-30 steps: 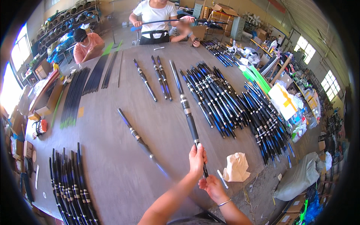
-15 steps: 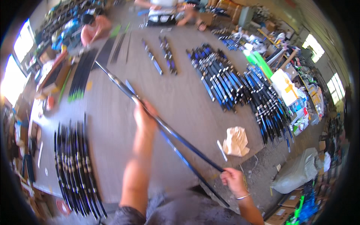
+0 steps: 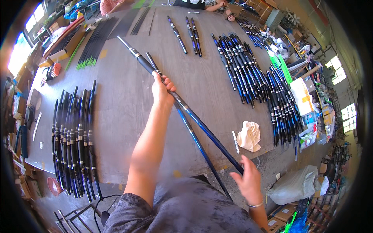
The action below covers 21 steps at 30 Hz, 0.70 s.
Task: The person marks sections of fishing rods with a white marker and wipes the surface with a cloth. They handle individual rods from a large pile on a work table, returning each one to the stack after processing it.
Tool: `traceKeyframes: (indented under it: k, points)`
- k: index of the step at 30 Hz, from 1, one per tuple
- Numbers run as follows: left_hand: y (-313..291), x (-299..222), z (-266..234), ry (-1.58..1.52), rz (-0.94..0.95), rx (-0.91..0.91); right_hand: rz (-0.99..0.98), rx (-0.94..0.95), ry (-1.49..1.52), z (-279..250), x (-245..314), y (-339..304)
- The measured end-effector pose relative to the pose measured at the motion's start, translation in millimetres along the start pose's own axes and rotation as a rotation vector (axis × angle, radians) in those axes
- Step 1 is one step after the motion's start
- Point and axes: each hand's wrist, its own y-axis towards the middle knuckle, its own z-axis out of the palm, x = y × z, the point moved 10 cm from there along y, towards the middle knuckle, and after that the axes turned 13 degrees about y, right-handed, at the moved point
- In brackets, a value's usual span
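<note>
My left hand (image 3: 163, 90) is wrapped around two slim dark fishing rods that cross at its grip. The upper, thicker rod (image 3: 206, 130) runs from a pale tip at the far left down to my right hand, with silver bands near its far end. Beneath it, the thinner blue-black rod (image 3: 199, 144) slants down past the table's front edge. My right hand (image 3: 248, 179) is open, thumb and fingers apart, beside the thick rod's near end. A crumpled cream cloth (image 3: 248, 136) and a white stick (image 3: 236, 142) lie just beyond that hand.
Several dark rods (image 3: 72, 143) lie side by side at the table's left edge. Larger rows of blue-black rods (image 3: 241, 73) cover the right side. Thin black rods with green ends (image 3: 95, 42) lie far left. Other people sit at the far edge. A grey sack (image 3: 294, 184) stands right.
My right hand has let go of the thick rod's near end and its fingers have spread. The left hand still grips both rods. The view has shifted, showing more floor at the lower left.
</note>
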Motion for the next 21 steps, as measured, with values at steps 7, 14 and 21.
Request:
traceKeyframes:
  k: [7, 14, 21]
  points:
    - [-22, -19, 3, -0.014, -0.021, -0.024, 0.056, 0.023, -0.218, 32, 7, -4]
    - [-39, -33, 1, -0.013, -0.033, -0.044, 0.020, 0.047, -0.220, 36, 16, -20]
    - [-34, -18, 1, -0.016, -0.121, 0.022, 0.126, 0.107, -0.159, 41, 1, -41]
